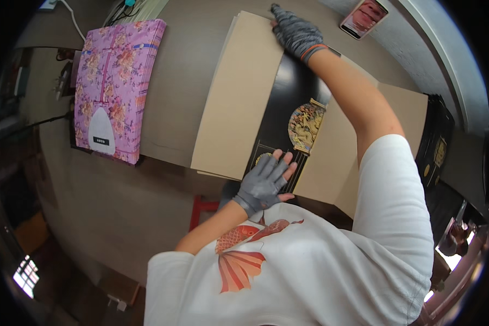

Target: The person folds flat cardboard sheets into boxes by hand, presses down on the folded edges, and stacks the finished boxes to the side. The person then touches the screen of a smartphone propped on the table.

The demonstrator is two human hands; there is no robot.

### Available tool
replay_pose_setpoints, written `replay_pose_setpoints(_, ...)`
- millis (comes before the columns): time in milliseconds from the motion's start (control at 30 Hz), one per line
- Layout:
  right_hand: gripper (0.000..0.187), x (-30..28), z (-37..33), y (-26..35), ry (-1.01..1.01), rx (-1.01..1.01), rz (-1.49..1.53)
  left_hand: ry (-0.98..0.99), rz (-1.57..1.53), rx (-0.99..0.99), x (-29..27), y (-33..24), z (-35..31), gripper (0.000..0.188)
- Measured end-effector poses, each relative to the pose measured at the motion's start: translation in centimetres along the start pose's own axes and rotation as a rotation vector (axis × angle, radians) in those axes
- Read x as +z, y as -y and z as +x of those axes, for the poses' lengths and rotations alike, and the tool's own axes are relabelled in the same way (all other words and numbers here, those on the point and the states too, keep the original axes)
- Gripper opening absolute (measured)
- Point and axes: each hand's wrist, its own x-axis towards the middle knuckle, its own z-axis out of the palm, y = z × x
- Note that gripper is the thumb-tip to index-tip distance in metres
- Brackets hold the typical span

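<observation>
A large cardboard piece lies on the table in front of me, with a plain beige panel (239, 95) on the left. Alongside that runs a glossy black strip (293, 81) with a round gold, colourful emblem (306, 127). My left hand (262, 183), in a grey fingerless glove, rests spread on the strip's near end by the table's front edge. Reaching to the far end, my right hand (299, 35) wears a grey knit glove with an orange cuff. Its fingers stretch leftward over the panel's far corner. Neither hand visibly grips anything.
A stack of purple floral folded cardboard (114, 89) lies at the left. More beige board (331, 152) extends right, partly under my right arm. Black boxes with gold print (437, 144) stand at the far right. A phone (364, 18) lies by the wall; cables (127, 8) are at the back left.
</observation>
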Motion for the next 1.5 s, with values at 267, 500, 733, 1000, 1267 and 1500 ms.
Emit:
replay_pose_setpoints(267,0.059,0.9,2.8,-3.2,-0.119,0.212,-0.003,-0.055,0.017,0.011,-0.3,0.0,1.1,0.058)
replay_pose_setpoints(500,0.062,4.4,-12.4,12.6,-0.128,-0.451,0.025,-0.156,-0.05,0.227,1.9,0.2,0.1,0.033)
replay_pose_setpoints(733,0.062,8.3,-25.1,22.2,-0.056,-0.73,0.128,0.14,-0.609,0.2,-1.8,-2.5,-6.6,0.011)
replay_pose_setpoints(1000,0.048,2.2,-35.6,19.8,-0.071,-0.326,0.735,-0.38,-0.642,-0.344,-14.1,1.6,-1.9,0.025)
replay_pose_setpoints(1267,0.046,-11.5,-48.0,0.6,-0.719,0.83,0.437,0.042,0.43,0.147,-3.4,4.4,12.1,0.065)
replay_pose_setpoints(1500,0.081,-5.3,-42.1,5.5,-0.483,0.375,1.033,0.243,0.416,0.016,-0.4,4.2,13.8,0.071)
